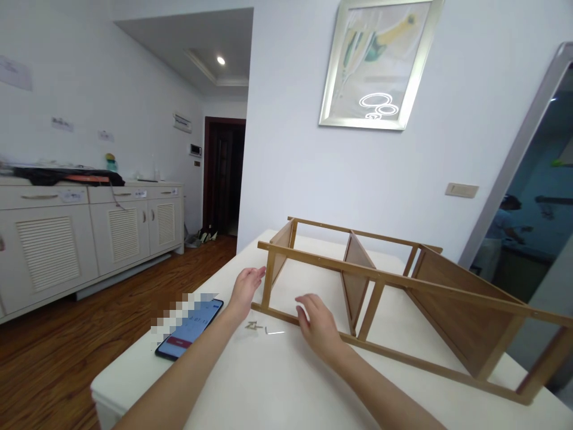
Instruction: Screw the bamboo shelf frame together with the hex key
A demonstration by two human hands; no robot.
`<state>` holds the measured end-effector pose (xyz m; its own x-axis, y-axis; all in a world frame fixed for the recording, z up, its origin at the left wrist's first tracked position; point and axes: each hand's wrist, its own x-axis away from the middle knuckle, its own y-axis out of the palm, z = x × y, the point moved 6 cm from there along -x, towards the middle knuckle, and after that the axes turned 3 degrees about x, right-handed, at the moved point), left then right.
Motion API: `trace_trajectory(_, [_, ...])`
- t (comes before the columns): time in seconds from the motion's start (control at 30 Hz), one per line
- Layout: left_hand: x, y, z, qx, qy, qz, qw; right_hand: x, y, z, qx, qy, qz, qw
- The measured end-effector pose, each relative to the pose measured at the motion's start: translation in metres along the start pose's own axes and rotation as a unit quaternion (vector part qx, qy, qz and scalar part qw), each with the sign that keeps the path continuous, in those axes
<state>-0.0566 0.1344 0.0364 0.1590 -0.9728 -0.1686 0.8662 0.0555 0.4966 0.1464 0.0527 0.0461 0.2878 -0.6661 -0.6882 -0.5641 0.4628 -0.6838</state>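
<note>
A wooden shelf frame (371,304) with several brown panels lies on its side on the white table (215,388). At its left end is my left hand (245,291), fingers stretched out beside the end post; whether they touch the wood I cannot tell. My right hand (317,322) hovers by the near lower rail, fingers loosely curved, thumb apart, nothing visible in it. Between my hands, several small screws (253,325) lie on the table next to a thin L-shaped hex key (275,332).
To the left of my left forearm lies a phone (190,331) with its screen lit, partly pixelated. White cabinets (120,230) stand along the left wall. A framed picture (380,65) hangs above the table. Through the opening at right, a person (505,221) is visible.
</note>
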Motion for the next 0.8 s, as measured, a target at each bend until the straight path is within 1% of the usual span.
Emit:
trace_trajectory(0.07, [-0.003, 0.005, -0.006, 0.002, 0.004, -0.006, 1.0, -0.029, 0.017, 0.008, -0.095, 0.083, 0.033, 0.991])
trace_trajectory(0.13, [-0.003, 0.008, -0.011, -0.003, 0.019, -0.011, 1.0, -0.051, 0.045, 0.012, -0.183, 0.152, 0.009, 0.971])
trace_trajectory(0.17, [-0.002, 0.008, -0.012, -0.005, 0.027, -0.013, 1.0, -0.058, 0.058, 0.011, -0.22, 0.174, -0.003, 0.96])
trace_trajectory(0.23, [0.0, 0.007, -0.013, -0.007, 0.034, -0.018, 0.999, -0.067, 0.078, 0.004, -0.27, 0.173, -0.026, 0.947])
trace_trajectory(0.3, [0.001, 0.006, -0.013, -0.006, 0.029, -0.027, 0.999, -0.068, 0.087, -0.005, -0.287, 0.147, -0.034, 0.946])
trace_trajectory(0.37, [0.002, 0.005, -0.012, 0.003, 0.022, -0.037, 0.999, -0.065, 0.087, -0.012, -0.287, 0.125, -0.029, 0.949])
trace_trajectory(0.5, [0.008, 0.007, -0.009, 0.032, 0.016, -0.053, 0.998, -0.06, 0.072, -0.017, -0.321, 0.108, 0.009, 0.941])
trace_trajectory(0.63, [0.019, 0.01, -0.009, 0.036, 0.002, -0.066, 0.997, -0.051, 0.062, -0.019, -0.332, 0.119, 0.031, 0.935])
trace_trajectory(0.73, [0.027, 0.011, -0.01, 0.032, 0.002, -0.077, 0.996, -0.043, 0.058, -0.022, -0.319, 0.126, 0.034, 0.939])
trace_trajectory(0.8, [0.029, 0.012, -0.011, 0.023, 0.01, -0.087, 0.996, -0.038, 0.054, -0.025, -0.307, 0.118, 0.038, 0.944])
